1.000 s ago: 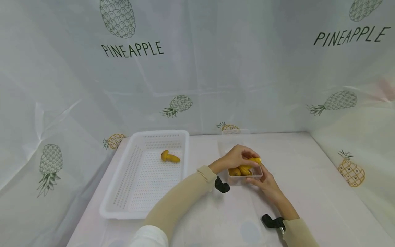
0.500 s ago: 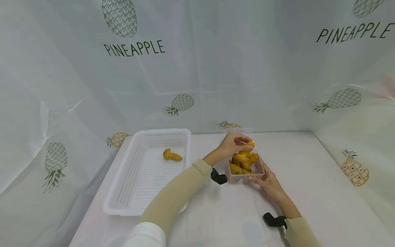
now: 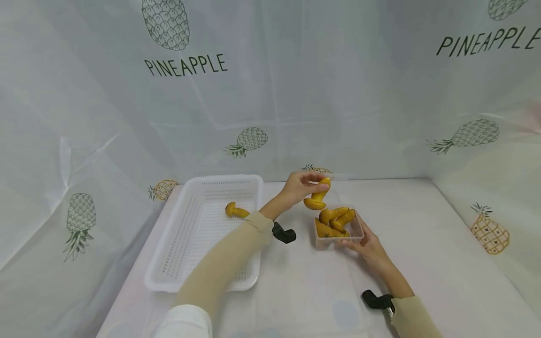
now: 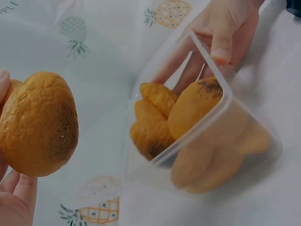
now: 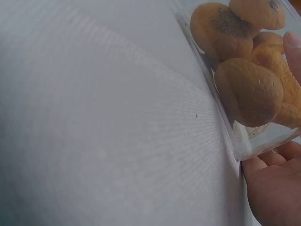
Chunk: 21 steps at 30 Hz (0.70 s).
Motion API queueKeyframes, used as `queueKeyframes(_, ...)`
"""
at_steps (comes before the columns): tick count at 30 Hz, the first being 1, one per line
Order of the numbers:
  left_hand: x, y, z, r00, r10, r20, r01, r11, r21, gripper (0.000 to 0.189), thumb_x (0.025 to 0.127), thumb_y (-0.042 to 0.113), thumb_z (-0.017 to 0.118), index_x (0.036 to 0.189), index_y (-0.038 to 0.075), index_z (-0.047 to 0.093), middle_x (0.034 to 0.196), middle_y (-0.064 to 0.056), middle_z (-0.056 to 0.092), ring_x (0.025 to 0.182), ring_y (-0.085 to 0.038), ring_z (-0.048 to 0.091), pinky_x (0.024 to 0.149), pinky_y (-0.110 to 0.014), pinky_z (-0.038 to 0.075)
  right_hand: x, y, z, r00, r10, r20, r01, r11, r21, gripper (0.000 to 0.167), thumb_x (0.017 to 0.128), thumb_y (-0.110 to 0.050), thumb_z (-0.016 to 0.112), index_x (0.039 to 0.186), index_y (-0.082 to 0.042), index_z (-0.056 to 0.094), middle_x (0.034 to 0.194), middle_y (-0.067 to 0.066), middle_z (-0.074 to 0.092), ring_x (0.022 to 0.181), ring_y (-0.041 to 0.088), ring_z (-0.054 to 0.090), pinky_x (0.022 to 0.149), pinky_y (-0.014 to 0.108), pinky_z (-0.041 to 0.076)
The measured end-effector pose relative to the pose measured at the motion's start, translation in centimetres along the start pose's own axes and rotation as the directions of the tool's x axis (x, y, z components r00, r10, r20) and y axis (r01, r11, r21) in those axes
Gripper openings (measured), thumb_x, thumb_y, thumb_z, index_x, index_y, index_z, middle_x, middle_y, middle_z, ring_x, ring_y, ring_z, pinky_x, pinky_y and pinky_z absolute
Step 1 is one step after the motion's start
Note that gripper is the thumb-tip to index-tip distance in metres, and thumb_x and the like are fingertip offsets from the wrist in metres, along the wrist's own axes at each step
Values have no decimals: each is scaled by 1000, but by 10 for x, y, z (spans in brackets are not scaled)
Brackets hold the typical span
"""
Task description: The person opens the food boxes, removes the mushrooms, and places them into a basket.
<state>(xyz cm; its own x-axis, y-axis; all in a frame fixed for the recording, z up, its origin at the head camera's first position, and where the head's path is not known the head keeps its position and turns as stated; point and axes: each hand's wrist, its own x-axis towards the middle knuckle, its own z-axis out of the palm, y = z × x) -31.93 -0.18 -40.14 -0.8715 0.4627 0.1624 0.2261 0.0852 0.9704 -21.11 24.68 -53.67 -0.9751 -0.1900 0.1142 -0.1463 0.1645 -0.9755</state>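
My left hand (image 3: 297, 188) pinches a yellow mushroom (image 3: 314, 204) by its stem, cap down, above and left of a clear plastic box (image 3: 324, 244). In the left wrist view the held mushroom's round cap (image 4: 40, 125) fills the left side, with a dark speckled patch on it. Several more yellow mushrooms (image 3: 338, 218) lie in the box. My right hand (image 3: 369, 249) grips the box at its right corner, thumb at the near side and fingers behind. In the right wrist view, brown-looking mushroom caps (image 5: 249, 92) show through the box wall, above my right palm (image 5: 277, 188).
A white perforated basket (image 3: 152, 277) stands to the left on the table, with one yellow mushroom (image 3: 237, 211) in it. My left forearm (image 3: 224, 256) crosses over its right side. A pineapple-print sheet (image 3: 296, 94) hangs behind the table.
My left hand has lifted a mushroom out of the box and carried it up and to the left. My right hand stays at the box.
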Motion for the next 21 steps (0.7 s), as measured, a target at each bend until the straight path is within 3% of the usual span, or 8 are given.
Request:
queueKeyframes(6, -10, 6, -33, 999, -24, -45, 24, 1000, 15, 34, 89, 20, 78, 119, 8, 72, 115, -5, 70, 97, -18, 70, 84, -31, 57, 0, 1, 0, 1000, -4, 6, 4, 1000, 7, 96, 93, -6, 71, 162, -17, 5, 166, 12, -4, 149, 39, -5, 95, 7, 38)
queueKeyframes(11, -18, 7, -63, 992, -52, -114, 56, 998, 35, 34, 88, 21, 80, 119, 9, 72, 113, -4, 71, 97, -20, 70, 84, -32, 57, -3, -2, -2, 1000, 14, 3, -14, 1000, -7, 97, 94, -8, 71, 162, -21, 3, 166, 11, -6, 149, 40, -5, 93, 6, 39)
queueKeyframes(21, -55, 6, -123, 966, -116, -231, 135, 988, 68, 36, 87, 23, 81, 120, 11, 73, 115, -6, 71, 101, -23, 68, 88, -36, 56, -3, -5, 1, 999, 38, 6, -38, 999, -20, 98, 94, -9, 71, 162, -26, 2, 166, 10, -8, 148, 40, -5, 91, 6, 40)
